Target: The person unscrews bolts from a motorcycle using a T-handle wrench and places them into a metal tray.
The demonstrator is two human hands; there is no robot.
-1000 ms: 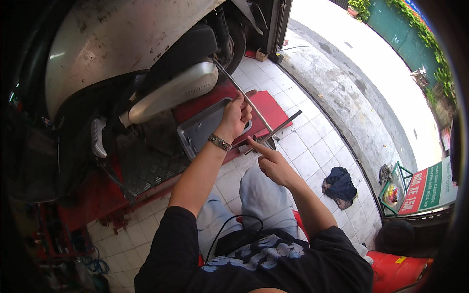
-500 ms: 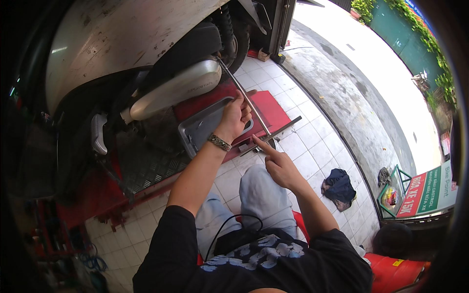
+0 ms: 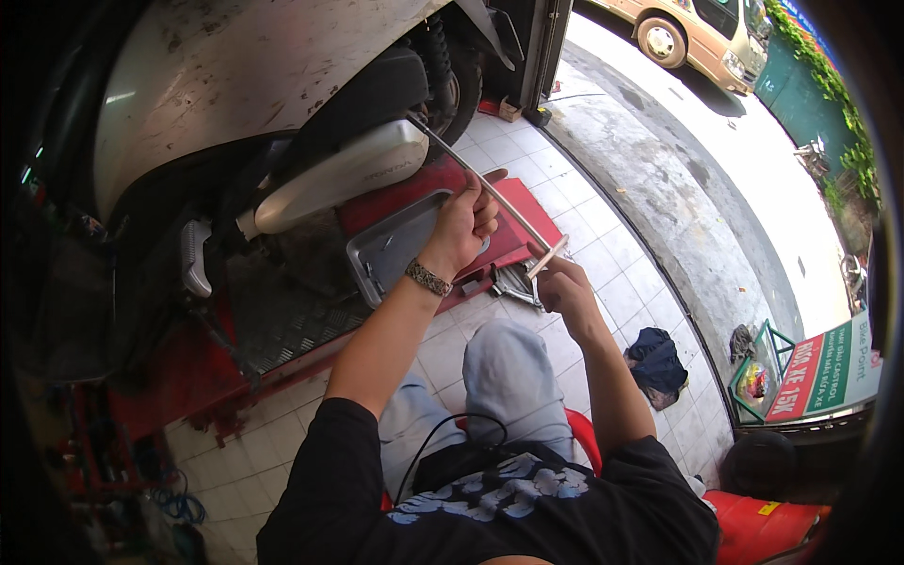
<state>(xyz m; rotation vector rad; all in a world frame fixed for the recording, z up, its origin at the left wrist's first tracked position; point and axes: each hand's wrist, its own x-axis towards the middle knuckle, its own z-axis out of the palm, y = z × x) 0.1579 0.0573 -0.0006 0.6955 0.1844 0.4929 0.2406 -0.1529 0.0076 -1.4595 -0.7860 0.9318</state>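
A long metal T-handle wrench [image 3: 517, 215] slants from beside the scooter's rear wheel [image 3: 463, 94] down to its crossbar near my right hand. My left hand [image 3: 461, 226], with a patterned band on the wrist, is closed loosely around the shaft, a fingertip showing past it. My right hand [image 3: 565, 285] is at the crossbar, its index finger against the bar and the other fingers curled. The wrench's far end meets the scooter behind the pale side cover [image 3: 344, 179]; the exact contact is hidden. Below my left hand lies a grey tray [image 3: 395, 247] with small metal parts.
The scooter stands on a red lift platform [image 3: 537, 209]. Metal linkage [image 3: 518, 284] shows under its edge. On the tiled floor lies a dark cloth [image 3: 656, 365]. A sign [image 3: 819, 372] stands at the right, and a van [image 3: 692, 36] is on the road.
The wrench's crossbar has turned and shifted up and right. My right hand has moved slightly up and right with it; my left hand stays on the shaft. A van has appeared outside.
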